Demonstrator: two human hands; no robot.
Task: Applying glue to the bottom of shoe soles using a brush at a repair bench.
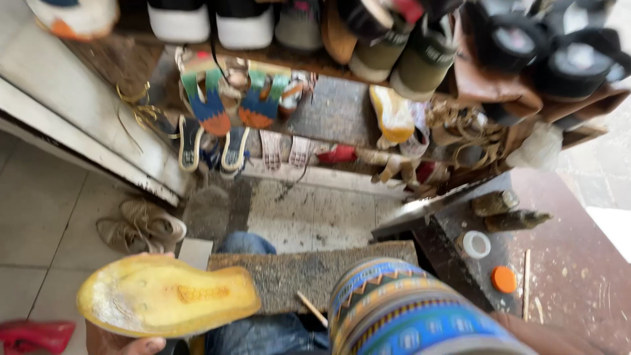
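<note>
Far left, a red object (34,335) is cut off by the frame edge; I cannot identify it. Next, my left hand (125,343) shows only as a thumb and a strip of palm at the bottom edge, gripping the yellow shoe sole (167,296) from beneath; the sole lies flat, its glue-stained face up, and hides the fingers. Behind it, a pair of tan sandals (141,227) sits on the tiled floor (39,210). Centre: a rough board (309,269) across my jeans-clad knees, a thin stick (311,309) at its near edge. A striped sleeve (401,309) covers my right arm; its hand is out of frame. Right: an orange cap (504,279) on the stained workbench (578,263).
</note>
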